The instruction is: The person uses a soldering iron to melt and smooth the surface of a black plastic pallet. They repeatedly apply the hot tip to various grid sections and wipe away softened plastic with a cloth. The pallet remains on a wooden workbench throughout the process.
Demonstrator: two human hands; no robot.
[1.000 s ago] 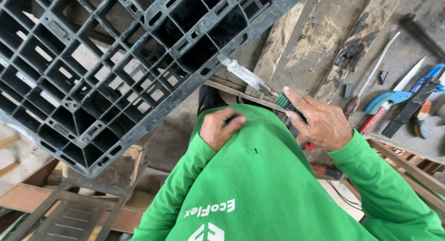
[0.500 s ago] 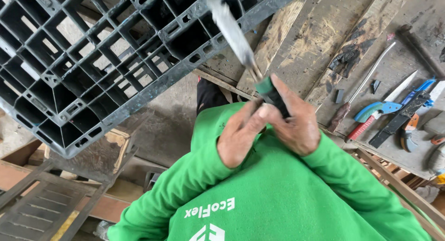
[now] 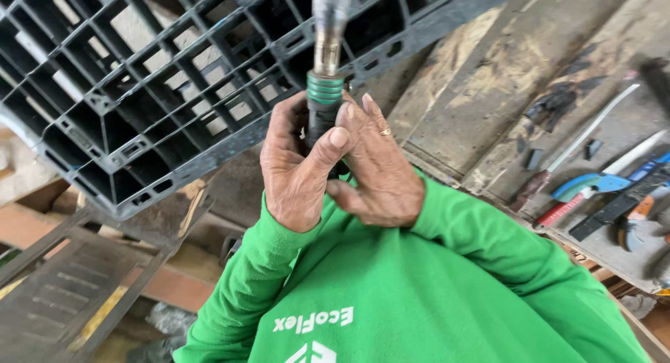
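Black-handled tool with green ribbed collar and a pale, blurred shaft, perhaps a screwdriver, held upright before the black plastic pallet, left hand and right hand fingers both wrapped tight around its handle.

left hand, right hand, gripping tool handle
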